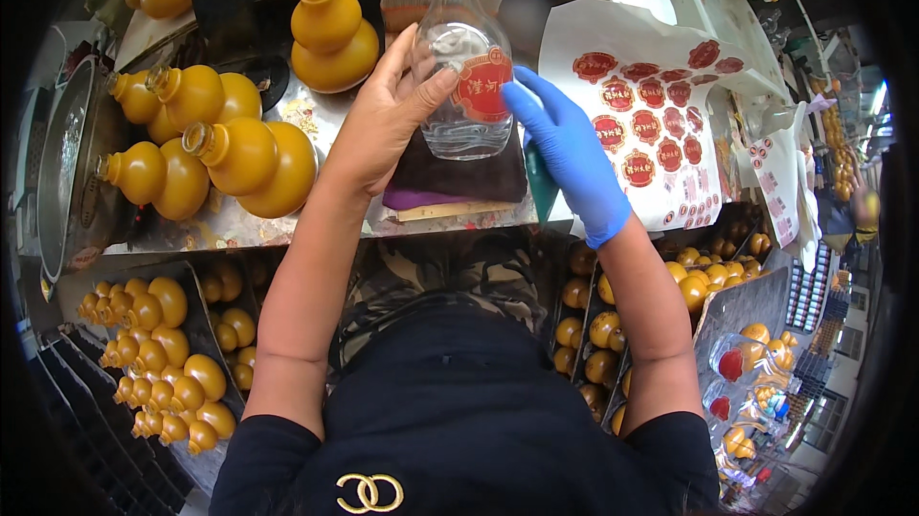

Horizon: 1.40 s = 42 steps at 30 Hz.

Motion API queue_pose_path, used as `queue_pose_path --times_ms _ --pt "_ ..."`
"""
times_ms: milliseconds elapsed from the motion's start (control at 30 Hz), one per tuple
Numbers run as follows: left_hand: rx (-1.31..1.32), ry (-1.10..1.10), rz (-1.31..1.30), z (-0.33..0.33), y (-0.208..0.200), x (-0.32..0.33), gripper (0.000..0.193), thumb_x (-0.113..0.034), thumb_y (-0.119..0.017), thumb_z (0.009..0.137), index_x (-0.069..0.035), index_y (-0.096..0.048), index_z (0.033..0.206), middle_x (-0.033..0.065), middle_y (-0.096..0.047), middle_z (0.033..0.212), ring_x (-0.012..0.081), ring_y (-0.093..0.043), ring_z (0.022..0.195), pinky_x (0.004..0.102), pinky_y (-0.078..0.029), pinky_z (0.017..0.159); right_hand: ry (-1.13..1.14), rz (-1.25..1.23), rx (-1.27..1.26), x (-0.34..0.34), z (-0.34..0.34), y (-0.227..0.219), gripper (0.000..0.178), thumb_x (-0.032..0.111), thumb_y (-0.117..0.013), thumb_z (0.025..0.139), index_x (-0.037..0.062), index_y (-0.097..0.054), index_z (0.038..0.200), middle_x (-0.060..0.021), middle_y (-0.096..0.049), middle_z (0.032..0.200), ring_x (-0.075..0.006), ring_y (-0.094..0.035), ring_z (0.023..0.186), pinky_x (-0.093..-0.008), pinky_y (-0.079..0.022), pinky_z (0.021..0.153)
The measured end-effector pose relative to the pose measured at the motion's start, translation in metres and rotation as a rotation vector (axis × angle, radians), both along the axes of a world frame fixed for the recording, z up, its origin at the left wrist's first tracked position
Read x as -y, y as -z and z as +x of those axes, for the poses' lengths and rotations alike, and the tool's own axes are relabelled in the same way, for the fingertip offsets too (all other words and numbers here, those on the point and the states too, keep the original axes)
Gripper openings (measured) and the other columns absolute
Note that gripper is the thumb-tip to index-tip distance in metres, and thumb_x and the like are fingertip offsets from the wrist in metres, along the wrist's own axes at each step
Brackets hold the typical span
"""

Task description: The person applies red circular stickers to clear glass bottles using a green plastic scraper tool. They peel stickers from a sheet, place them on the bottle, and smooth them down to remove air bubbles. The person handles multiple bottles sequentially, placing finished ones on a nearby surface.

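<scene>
A clear glass bottle [442, 126] with a narrow neck and a wide body stands tilted over a dark pad [450, 174]. My bare left hand [388, 104] is closed around its left side, the thumb across the front by the label. A red label with gold edging [483, 85] lies on the bottle's front. My right hand [572, 147], in a blue glove, presses its fingertips against the label's right edge. Below that palm a flat green piece [541, 181] shows; the hand partly hides it, and I cannot tell whether it is gripped.
A white sheet of red and gold labels [646, 114] lies to the right. Yellow gourd-shaped bottles [258, 167] stand on the worktable [225, 231] at left, another [333, 33] farther back. More yellow gourd bottles [163, 363] fill crates below on both sides. Clear bottles with red labels [728, 363] are at lower right.
</scene>
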<state>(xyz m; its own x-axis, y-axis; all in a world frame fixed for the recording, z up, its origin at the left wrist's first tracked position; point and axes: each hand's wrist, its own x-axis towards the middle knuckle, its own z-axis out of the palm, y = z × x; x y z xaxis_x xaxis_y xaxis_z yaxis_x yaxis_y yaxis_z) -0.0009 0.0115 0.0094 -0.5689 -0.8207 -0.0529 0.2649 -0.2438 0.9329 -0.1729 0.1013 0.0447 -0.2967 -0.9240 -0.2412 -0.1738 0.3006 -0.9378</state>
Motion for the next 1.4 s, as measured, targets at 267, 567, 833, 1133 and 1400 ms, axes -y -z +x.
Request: queue_pose_path --times_ms 267,567,833,1133,1400 --pt "0.033 -0.052 -0.015 0.0 0.001 -0.006 0.076 -0.024 -0.07 0.089 0.001 -0.028 0.147 0.0119 -0.044 0.142 0.0182 -0.048 0.125 0.0234 -0.042 0.084 -0.169 0.026 0.078 0.008 0.0 0.001 0.055 0.043 -0.074 0.083 0.001 -0.064 0.117 -0.0037 -0.067 0.088 -0.0052 -0.057 0.074 -0.0216 -0.047 0.068" --pt "0.054 -0.027 -0.031 0.0 0.001 -0.006 0.081 -0.028 -0.072 0.087 0.001 -0.028 0.147 0.0142 -0.044 0.14 0.0208 -0.045 0.124 0.0276 -0.038 0.091 -0.225 0.079 0.017 0.01 -0.007 -0.002 0.056 0.046 -0.073 0.082 0.0013 -0.066 0.115 -0.0026 -0.065 0.078 -0.0052 -0.055 0.068 -0.0216 -0.046 0.064" --pt "0.028 0.043 -0.028 0.002 0.0 -0.003 0.094 -0.03 -0.073 0.086 0.006 -0.014 0.149 0.0253 -0.028 0.149 0.0316 -0.028 0.142 0.0368 -0.031 0.112 -0.162 -0.005 0.018 0.009 -0.001 0.009 0.055 0.047 -0.073 0.082 0.0004 -0.067 0.111 -0.0052 -0.067 0.082 -0.0074 -0.058 0.071 -0.0239 -0.048 0.067" --pt "0.047 0.041 -0.02 0.004 0.005 -0.001 0.089 -0.032 -0.07 0.088 0.005 -0.017 0.149 0.0218 -0.033 0.147 0.0269 -0.035 0.135 0.0324 -0.034 0.104 -0.17 -0.01 -0.005 0.009 -0.001 0.014 0.057 0.049 -0.072 0.081 -0.0003 -0.067 0.11 -0.0071 -0.068 0.084 -0.0093 -0.061 0.074 -0.0252 -0.049 0.069" --pt "0.12 -0.023 -0.088 0.009 0.01 -0.014 0.083 -0.04 -0.061 0.094 0.0 -0.016 0.152 0.0158 -0.035 0.146 0.0203 -0.04 0.129 0.0276 -0.037 0.097 -0.146 0.148 0.141 0.008 -0.008 0.007 0.06 0.054 -0.06 0.09 -0.0035 -0.067 0.108 -0.0049 -0.065 0.086 -0.009 -0.056 0.08 -0.0244 -0.046 0.075"
